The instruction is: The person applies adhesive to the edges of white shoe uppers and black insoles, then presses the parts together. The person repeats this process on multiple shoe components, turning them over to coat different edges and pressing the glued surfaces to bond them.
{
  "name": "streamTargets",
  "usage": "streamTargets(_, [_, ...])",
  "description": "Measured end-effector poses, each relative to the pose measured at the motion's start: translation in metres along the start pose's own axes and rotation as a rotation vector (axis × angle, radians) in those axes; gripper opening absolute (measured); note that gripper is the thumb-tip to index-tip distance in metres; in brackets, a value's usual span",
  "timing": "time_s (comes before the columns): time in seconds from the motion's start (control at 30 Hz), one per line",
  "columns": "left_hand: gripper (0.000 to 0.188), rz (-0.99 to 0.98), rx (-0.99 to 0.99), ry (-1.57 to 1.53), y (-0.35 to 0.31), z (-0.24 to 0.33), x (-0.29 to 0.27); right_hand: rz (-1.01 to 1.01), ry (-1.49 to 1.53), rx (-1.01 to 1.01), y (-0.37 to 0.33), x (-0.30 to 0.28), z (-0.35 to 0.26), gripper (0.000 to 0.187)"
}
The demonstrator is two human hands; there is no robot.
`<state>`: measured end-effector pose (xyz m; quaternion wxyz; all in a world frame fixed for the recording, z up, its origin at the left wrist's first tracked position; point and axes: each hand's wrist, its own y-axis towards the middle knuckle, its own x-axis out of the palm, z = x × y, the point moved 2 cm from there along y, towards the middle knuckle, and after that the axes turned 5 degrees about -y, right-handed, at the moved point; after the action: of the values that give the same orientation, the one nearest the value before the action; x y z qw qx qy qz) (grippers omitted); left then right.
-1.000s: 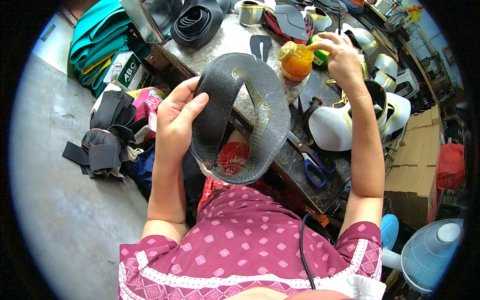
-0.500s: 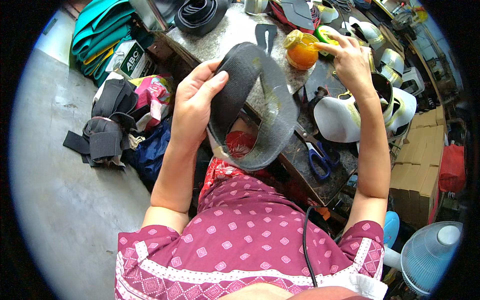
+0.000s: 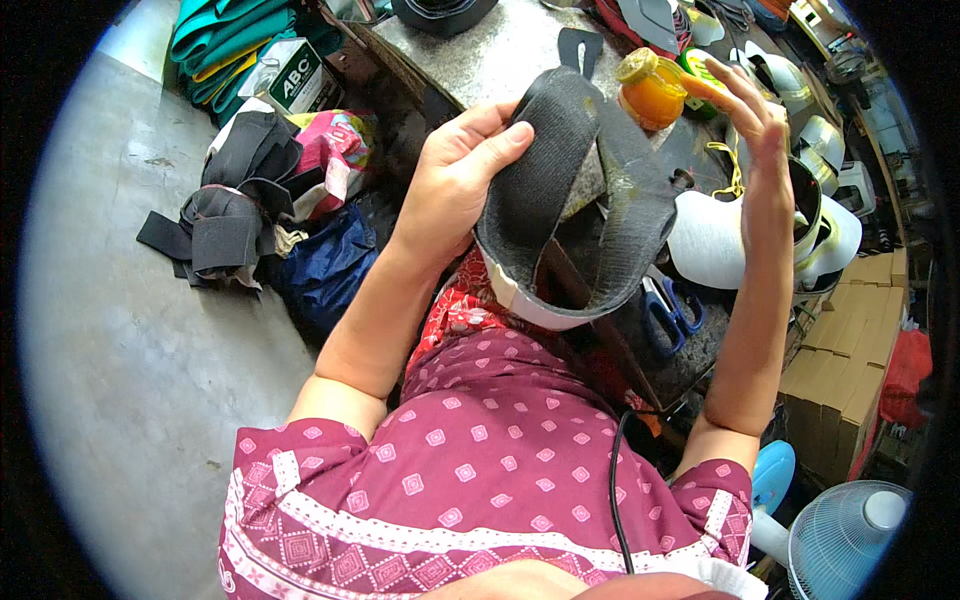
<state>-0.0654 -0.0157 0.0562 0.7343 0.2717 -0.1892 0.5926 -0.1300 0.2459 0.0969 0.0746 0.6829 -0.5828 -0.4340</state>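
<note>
My left hand point(image 3: 468, 170) grips the upper left edge of a black fabric loop point(image 3: 535, 145), thumb on its dark face and fingers behind. The loop has a white outer side along its bottom and yellowish smears on the right part of its inner face. To the right, my right hand point(image 3: 755, 125) is raised with fingers stretched out and holds nothing that I can see. Left of those fingers stands a jar point(image 3: 652, 98) of orange-yellow stuff with a crusted rim. A green and yellow container point(image 3: 703, 80) is partly hidden behind the fingers.
Blue-handled scissors point(image 3: 672, 312) lie on the dark bench by the loop. White curved pieces point(image 3: 708, 235) stand beyond my right forearm. Black strips point(image 3: 225, 225) and a blue bag point(image 3: 330, 265) are at the left. Cartons point(image 3: 835, 350) and a fan point(image 3: 850, 540) are at the right.
My right hand has left the jar's mouth and moved right, its fingers now extended. The loop has shifted right in the view and tilted, showing more of its white outer side.
</note>
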Motion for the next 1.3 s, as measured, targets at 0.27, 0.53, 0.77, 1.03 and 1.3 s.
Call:
streamTargets(0.27, [0.029,-0.045,0.011,-0.158,0.000,-0.014,0.018,-0.351,0.142,0.186,-0.054,0.069,-0.024,0.091])
streamTargets(0.53, [0.029,-0.004,-0.019,-0.144,0.002,-0.019,0.022,-0.243,0.307,0.321,-0.066,0.072,-0.022,0.107])
streamTargets(0.77, [0.029,-0.005,-0.026,-0.101,0.006,-0.018,0.024,-0.145,-0.103,0.060,-0.060,0.062,-0.036,0.093])
streamTargets(1.03, [0.030,0.002,-0.016,-0.056,0.009,-0.017,0.025,0.020,-0.331,-0.082,-0.059,0.046,-0.046,0.084])
streamTargets(1.3, [0.031,-0.003,0.007,-0.095,0.012,-0.014,0.019,-0.041,-0.275,-0.118,-0.063,0.050,-0.044,0.077])
